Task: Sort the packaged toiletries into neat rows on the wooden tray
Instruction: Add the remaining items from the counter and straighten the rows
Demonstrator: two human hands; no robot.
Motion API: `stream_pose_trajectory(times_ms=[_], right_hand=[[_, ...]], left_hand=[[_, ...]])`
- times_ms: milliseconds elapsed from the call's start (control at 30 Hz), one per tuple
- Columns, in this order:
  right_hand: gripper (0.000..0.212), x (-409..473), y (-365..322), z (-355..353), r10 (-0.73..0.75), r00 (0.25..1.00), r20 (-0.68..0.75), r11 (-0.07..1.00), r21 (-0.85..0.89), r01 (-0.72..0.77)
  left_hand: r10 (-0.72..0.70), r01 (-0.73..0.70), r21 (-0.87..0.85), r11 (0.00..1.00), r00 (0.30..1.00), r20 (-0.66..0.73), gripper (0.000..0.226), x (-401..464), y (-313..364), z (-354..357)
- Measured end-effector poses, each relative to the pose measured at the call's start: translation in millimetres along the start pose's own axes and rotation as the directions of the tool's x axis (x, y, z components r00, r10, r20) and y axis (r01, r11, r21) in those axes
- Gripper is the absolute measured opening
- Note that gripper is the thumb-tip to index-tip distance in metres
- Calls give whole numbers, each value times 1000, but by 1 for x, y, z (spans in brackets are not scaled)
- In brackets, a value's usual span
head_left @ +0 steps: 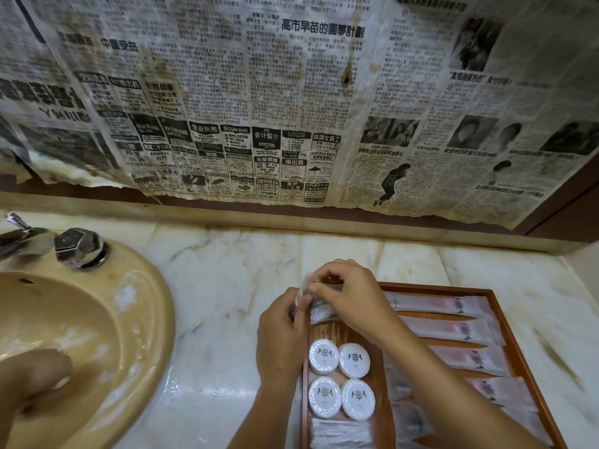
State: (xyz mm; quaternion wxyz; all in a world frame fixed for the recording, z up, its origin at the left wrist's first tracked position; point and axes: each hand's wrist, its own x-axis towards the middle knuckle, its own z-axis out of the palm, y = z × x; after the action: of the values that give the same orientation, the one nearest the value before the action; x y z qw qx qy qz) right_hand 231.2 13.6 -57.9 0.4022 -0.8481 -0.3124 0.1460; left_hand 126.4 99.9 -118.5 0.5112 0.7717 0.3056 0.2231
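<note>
A wooden tray (505, 322) lies on the marble counter at the lower right. Several long sachets (453, 328) lie in a row along its right side. Several round white soaps (340, 379) sit two by two in its left part, with a clear packet (340, 434) below them. Over the tray's far left corner, my left hand (282, 338) and my right hand (353, 299) both pinch a small clear plastic packet (304, 291). Another whitish packet (321, 314) lies under my hands.
A beige sink (107, 319) with a chrome tap (79, 247) fills the lower left. Old newspaper (291, 108) covers the wall behind. Bare marble counter (227, 286) lies between sink and tray. A blurred skin-toned shape (29, 384) sits at the left edge.
</note>
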Motion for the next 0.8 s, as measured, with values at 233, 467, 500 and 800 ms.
stream_pose_trajectory(times_ms=[233,467,500,800], right_hand=[[8,9,5,-33,80,995,-55,958,282,-61],[23,25,11,-72,18,996,90,990,139,-30],[25,27,10,-75,10,992,125,992,127,-26],[21,47,0,-67,-147,837,528,866,-339,367]], left_hand=[[17,-17,4,1000,998,-57,32,0,1,-2],[34,-32,14,999,990,-136,20,-2,-2,0],[35,-35,8,999,990,-136,16,-2,-2,1],[47,-48,-2,999,985,-168,13,-1,-5,3]])
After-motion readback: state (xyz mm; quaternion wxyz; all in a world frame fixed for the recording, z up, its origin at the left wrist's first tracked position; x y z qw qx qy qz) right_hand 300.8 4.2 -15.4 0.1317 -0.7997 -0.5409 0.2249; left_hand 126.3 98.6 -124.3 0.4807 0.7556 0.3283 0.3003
